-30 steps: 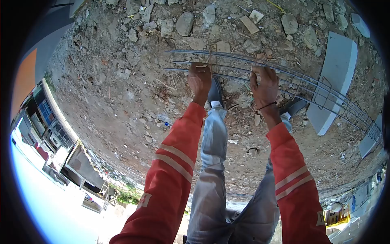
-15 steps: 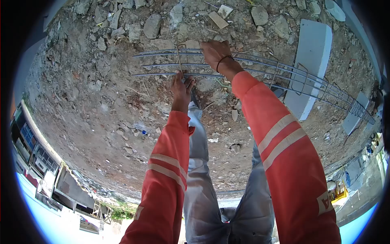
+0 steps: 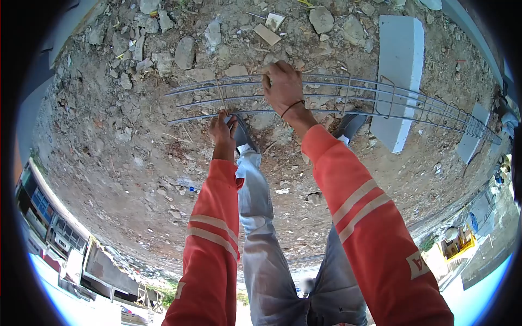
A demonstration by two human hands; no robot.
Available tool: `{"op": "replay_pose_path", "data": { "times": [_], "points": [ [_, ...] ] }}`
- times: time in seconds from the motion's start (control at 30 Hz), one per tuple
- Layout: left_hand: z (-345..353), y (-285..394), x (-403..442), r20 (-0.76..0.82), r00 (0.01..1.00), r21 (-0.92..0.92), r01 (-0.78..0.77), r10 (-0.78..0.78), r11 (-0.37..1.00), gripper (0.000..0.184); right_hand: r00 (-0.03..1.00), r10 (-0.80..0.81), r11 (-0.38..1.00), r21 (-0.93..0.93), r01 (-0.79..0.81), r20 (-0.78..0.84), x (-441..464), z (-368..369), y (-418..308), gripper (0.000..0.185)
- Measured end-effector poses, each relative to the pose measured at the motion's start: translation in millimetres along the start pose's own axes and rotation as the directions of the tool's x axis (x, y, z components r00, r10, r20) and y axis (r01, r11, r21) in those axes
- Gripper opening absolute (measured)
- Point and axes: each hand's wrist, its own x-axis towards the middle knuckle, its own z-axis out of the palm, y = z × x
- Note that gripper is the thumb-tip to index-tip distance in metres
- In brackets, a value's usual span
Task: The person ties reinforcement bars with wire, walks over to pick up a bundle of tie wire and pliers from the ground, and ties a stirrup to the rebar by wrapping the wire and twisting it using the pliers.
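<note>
A long cage of steel reinforcing bars (image 3: 326,112) lies across in front of me, with square wire stirrups around it. Near its left end, my left hand (image 3: 222,132) pinches the lower corner of a stirrup (image 3: 220,92) at the nearest bar. My right hand (image 3: 284,89) is over the bars to the right of that stirrup. Its fingers are curled in, and whatever they hold is hidden from view. A dark band circles the right wrist.
Under the cage's right part lie a grey slab (image 3: 399,81) and a smaller slab (image 3: 474,133) farther along. Stones (image 3: 185,52) and rubble cover the ground beyond the bars. My shoes (image 3: 350,124) are at the cage's near edge.
The view has shifted, so the cage appears lower and farther left. My right hand has moved a little away from the left-end stirrup, its fingers now more curled. The left hand stays at the stirrup.
</note>
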Motion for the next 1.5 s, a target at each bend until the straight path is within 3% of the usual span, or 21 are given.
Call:
{"op": "replay_pose_path", "data": {
  "times": [0.07,0.13,0.3,0.47,0.57,0.6,0.63,0.73,0.83,0.87,0.93,1.0,1.07,1.13,1.2,1.23,1.27,1.33,1.37,1.43,1.5],
  "points": [
    [-1,0,1,0.043,0.998,-0.007,-0.034,0.035,0.999,0.016,0.976,0.212,0.943,0.272,-0.194,-0.039,-27,-26,17,0.011],
    [-5,1,9,0.069,0.997,0.006,-0.034,0.033,0.999,0.019,0.934,0.303,0.940,0.220,-0.261,-0.188,-59,-44,42,0.010],
    [-2,9,12,-0.004,0.999,0.095,-0.032,0.032,0.995,0.023,0.855,0.497,0.867,0.122,-0.483,-0.146,-136,-83,108,0.014],
    [1,7,-11,-0.135,0.990,0.127,-0.032,0.050,0.991,0.040,0.808,0.577,0.817,0.068,-0.573,-0.117,-130,-103,136,0.025],
    [-3,-5,-48,-0.131,0.979,0.393,-0.095,0.158,0.915,0.038,0.862,0.495,0.869,0.074,-0.489,-0.110,-120,-108,143,0.023],
    [-16,-18,-57,-0.056,0.976,0.484,-0.159,0.211,0.861,0.036,0.857,0.513,0.855,0.118,-0.505,-0.050,-122,-113,141,0.022],
    [-35,-31,-64,0.111,0.947,0.673,-0.295,0.301,0.678,0.037,0.852,0.523,0.841,0.161,-0.517,0.003,-126,-119,138,0.021],
    [-74,-62,-133,0.533,0.802,0.833,-0.553,0.270,-0.001,0.044,0.849,0.517,0.820,0.223,-0.528,0.107,-158,-139,130,0.014],
    [-110,-85,-246,0.458,0.887,0.865,-0.460,-0.061,-0.200,0.064,0.814,0.485,0.842,0.082,-0.534,0.320,-212,-180,118,0.018],
    [-112,-85,-282,0.302,0.921,0.892,-0.364,-0.247,-0.267,0.071,0.691,0.450,0.852,-0.039,-0.523,0.565,-227,-202,119,0.022],
    [-86,-71,-393,0.337,0.932,0.804,-0.360,-0.135,-0.473,0.066,0.557,0.402,0.893,-0.177,-0.413,0.727,-263,-253,121,0.032],
    [-73,-59,-450,0.387,0.921,0.807,-0.363,-0.048,-0.466,0.060,0.433,0.378,0.911,-0.245,-0.332,0.818,-283,-318,128,0.032],
    [-90,-55,-449,0.541,0.837,0.698,-0.500,-0.080,-0.513,0.057,0.512,0.403,0.841,-0.088,-0.533,0.759,-292,-389,135,0.029],
    [-86,-41,-447,0.661,0.739,0.568,-0.604,-0.127,-0.560,0.054,0.613,0.512,0.804,-0.083,-0.589,0.602,-310,-423,158,0.024],
    [-68,-19,-458,0.691,0.641,0.504,-0.758,-0.334,-0.414,0.051,0.716,0.583,0.802,-0.134,-0.582,0.385,-324,-465,177,0.020],
    [-55,-10,-471,0.798,0.501,0.356,-0.841,-0.336,-0.409,0.042,0.677,0.670,0.732,-0.120,-0.670,0.306,-333,-482,187,0.017],
    [-44,1,-481,0.809,0.487,0.329,-0.840,-0.331,-0.431,0.042,0.623,0.747,0.655,-0.095,-0.750,0.231,-338,-494,191,0.015],
    [-29,16,-497,0.745,0.563,0.605,-0.797,-0.357,0.005,0.038,0.590,0.801,0.582,0.104,-0.807,0.097,-351,-559,163,0.014],
    [-24,25,-506,0.751,0.559,0.592,-0.806,-0.352,-0.014,0.038,0.591,0.802,0.579,0.126,-0.805,0.086,-365,-558,157,0.014],
    [-5,40,-524,0.664,0.693,0.747,-0.630,-0.280,0.213,0.031,0.561,0.819,0.567,0.311,-0.763,-0.118,-401,-559,157,0.013],
    [6,53,-539,0.719,0.667,0.695,-0.700,-0.196,0.168,0.030,0.510,0.845,0.531,0.353,-0.771,-0.159,-437,-556,140,0.013]
  ]
}}
